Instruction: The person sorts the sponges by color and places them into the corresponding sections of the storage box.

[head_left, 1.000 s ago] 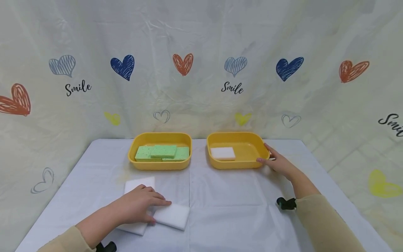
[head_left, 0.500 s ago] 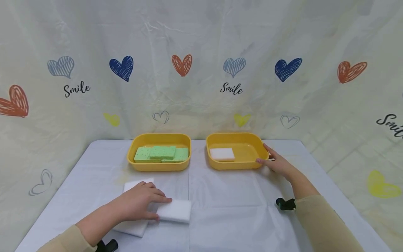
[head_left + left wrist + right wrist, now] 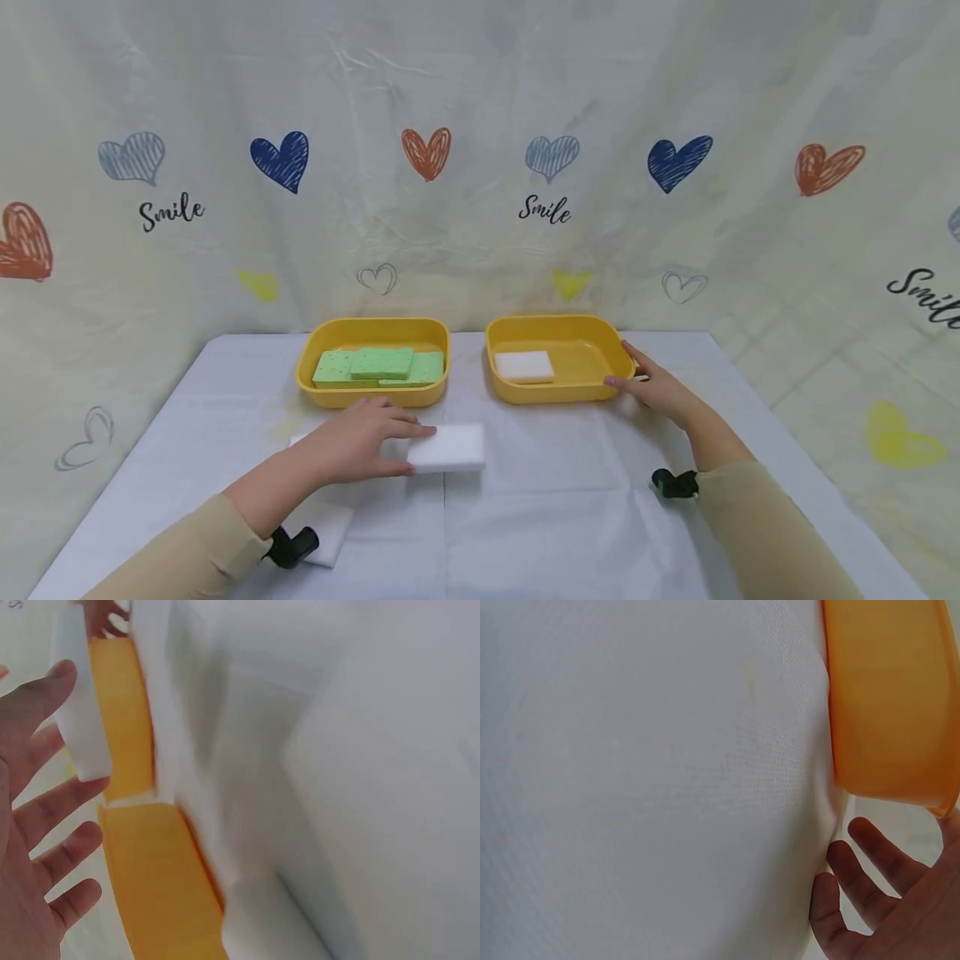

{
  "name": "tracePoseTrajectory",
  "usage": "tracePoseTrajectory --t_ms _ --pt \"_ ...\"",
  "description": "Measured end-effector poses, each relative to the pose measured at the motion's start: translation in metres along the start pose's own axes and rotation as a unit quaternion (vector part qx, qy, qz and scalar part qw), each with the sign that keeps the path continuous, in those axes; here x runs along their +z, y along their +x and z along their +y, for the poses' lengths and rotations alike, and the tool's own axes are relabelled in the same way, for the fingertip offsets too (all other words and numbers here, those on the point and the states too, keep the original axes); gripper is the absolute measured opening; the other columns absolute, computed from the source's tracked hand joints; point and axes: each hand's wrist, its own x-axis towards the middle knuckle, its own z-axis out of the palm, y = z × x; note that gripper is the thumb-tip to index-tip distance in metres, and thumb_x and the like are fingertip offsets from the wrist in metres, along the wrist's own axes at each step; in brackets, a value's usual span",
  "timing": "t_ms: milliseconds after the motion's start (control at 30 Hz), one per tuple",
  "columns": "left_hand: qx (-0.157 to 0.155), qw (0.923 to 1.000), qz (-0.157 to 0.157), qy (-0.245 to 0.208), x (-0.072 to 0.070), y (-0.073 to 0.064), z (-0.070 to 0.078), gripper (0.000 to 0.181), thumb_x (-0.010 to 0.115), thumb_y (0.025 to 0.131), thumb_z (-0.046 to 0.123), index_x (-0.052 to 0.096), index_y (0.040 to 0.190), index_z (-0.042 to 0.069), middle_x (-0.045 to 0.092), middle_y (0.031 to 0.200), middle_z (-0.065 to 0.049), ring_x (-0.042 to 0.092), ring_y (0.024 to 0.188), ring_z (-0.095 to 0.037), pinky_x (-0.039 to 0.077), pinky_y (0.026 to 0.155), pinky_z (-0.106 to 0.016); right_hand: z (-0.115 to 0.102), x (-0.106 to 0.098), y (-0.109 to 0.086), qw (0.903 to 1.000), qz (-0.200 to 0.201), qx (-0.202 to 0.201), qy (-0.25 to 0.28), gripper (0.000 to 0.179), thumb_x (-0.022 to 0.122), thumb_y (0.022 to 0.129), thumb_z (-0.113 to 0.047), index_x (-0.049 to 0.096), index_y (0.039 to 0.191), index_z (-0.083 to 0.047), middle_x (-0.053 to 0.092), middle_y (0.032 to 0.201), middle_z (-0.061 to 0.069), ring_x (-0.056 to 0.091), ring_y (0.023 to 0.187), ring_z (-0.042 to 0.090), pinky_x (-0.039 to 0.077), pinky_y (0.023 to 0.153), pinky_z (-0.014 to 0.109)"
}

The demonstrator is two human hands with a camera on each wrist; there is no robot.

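Head view: left hand pinches a white sponge between thumb and fingers above the counter, apparently mid-transfer; right hand grips the right-side yellow tray, into which the sponge probably needs lowering next.

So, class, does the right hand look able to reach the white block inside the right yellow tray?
Probably yes: the right hand holds the right yellow tray by its right end, and inside it nothing covers the white block or bars the way.
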Motion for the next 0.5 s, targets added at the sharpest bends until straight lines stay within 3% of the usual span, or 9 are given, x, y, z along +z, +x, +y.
tracePoseTrajectory --t_ms 233,500 --pt "-0.023 0.9996 0.005 -0.019 -0.006 0.03 0.009 0.057 0.071 0.084 0.059 0.056 0.138 0.045 0.06 0.134 0.013 0.05 0.12 -0.018 0.043 0.101 -0.043 0.001 0.001 0.001 1.0 -0.003 -0.004 -0.001 0.107 0.061 0.083 -0.071 -0.006 0.158 -0.036 0.028 0.149 0.028 0.037 0.125 0.045 0.032 0.105 0.069" --pt "-0.019 0.9993 0.031 0.001 -0.008 0.068 0.025 0.055 0.067 0.088 0.058 0.057 0.139 0.04 0.063 0.13 0.01 0.054 0.115 -0.019 0.045 0.097 -0.039 0.001 0.0 0.001 1.0 0.0 -0.001 0.007 0.104 0.062 0.085 -0.068 -0.005 0.159 -0.036 0.028 0.149 0.027 0.036 0.125 0.045 0.031 0.106 0.069"
